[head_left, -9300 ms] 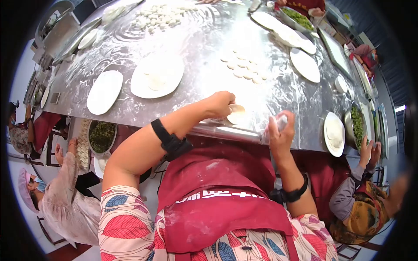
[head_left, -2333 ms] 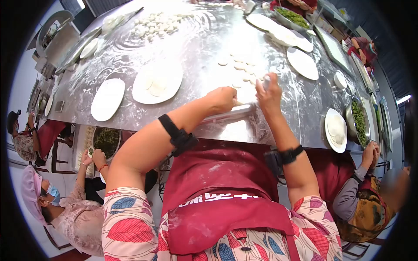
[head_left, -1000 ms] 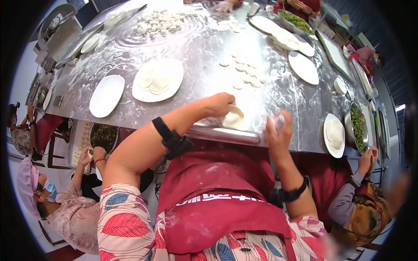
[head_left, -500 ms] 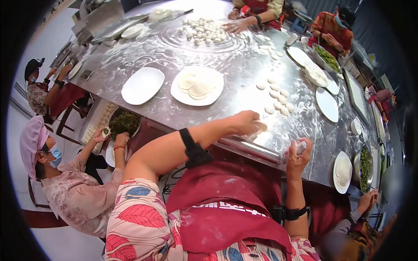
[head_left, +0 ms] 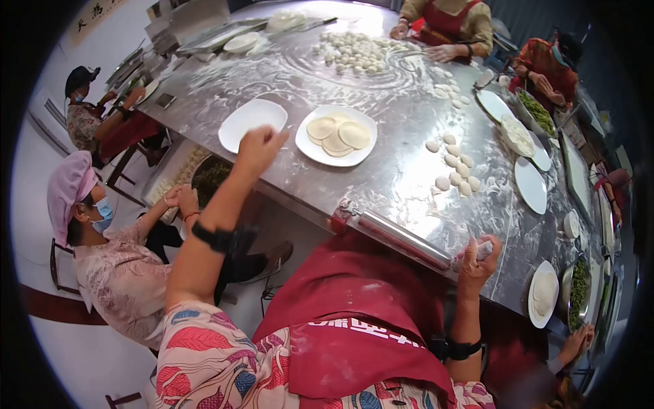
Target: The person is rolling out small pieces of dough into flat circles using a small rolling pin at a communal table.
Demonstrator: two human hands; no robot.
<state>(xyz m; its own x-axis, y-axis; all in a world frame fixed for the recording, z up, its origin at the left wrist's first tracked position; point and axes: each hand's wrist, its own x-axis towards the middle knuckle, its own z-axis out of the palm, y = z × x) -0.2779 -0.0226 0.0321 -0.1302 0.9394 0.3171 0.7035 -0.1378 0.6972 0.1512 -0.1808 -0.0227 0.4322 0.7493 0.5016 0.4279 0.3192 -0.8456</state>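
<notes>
My left hand (head_left: 260,151) is raised over the near edge of the table, in front of an empty white plate (head_left: 235,126). Its fingers are loosely bent with the thumb apart, and no dough shows in it. To its right, several flat round dough wrappers (head_left: 354,135) lie on a second white plate (head_left: 307,147). My right hand (head_left: 477,262) grips the floury right handle of a metal rolling pin (head_left: 402,236), which lies slantwise along the table edge. Beyond the pin, small dough pieces (head_left: 452,161) sit on the floured steel.
A large heap of dough pieces (head_left: 351,52) lies far back, near a co-worker's hands (head_left: 446,53). Plates and bowls of green filling (head_left: 579,293) line the right side. Close on my left sits a person in a pink cap (head_left: 71,187), beside another filling bowl (head_left: 211,174).
My left hand has moved left from beside the rolling pin, where it held a dough disc, toward the plates. The wrappers on the plate look more spread. My right hand stays on the pin's handle.
</notes>
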